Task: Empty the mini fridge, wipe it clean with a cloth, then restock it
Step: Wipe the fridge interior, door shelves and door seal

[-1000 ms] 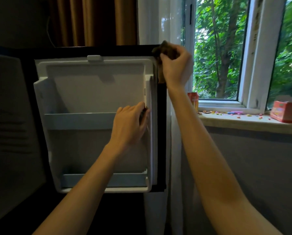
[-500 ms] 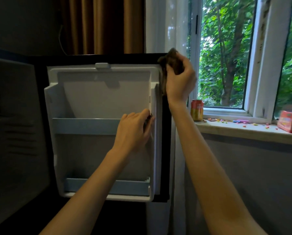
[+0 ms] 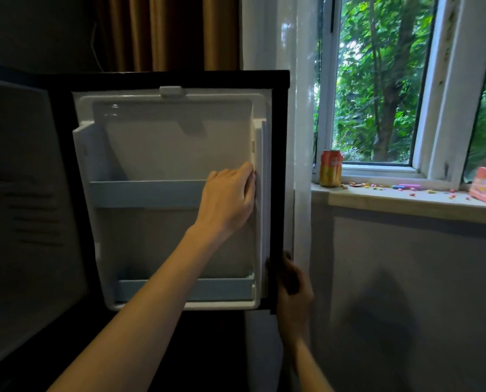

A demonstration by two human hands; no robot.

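two hands met the fridge door [image 3: 165, 154]: left hand [image 3: 227, 199] hooked its ridge, likely steadying; right hand [image 3: 294, 304] clutched a dark cloth [image 3: 284, 275] against its edge

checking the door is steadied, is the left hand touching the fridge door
Touching. In the head view the left hand lies on the fridge door, fingers hooked on its inner right rim.

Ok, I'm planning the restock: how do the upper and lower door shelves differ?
The upper door shelf sits at mid-height; the lower door shelf runs along the door's bottom. The left hand covers the upper door shelf's right end, while the left forearm crosses the lower door shelf. Both are pale blue rails, and both are empty.
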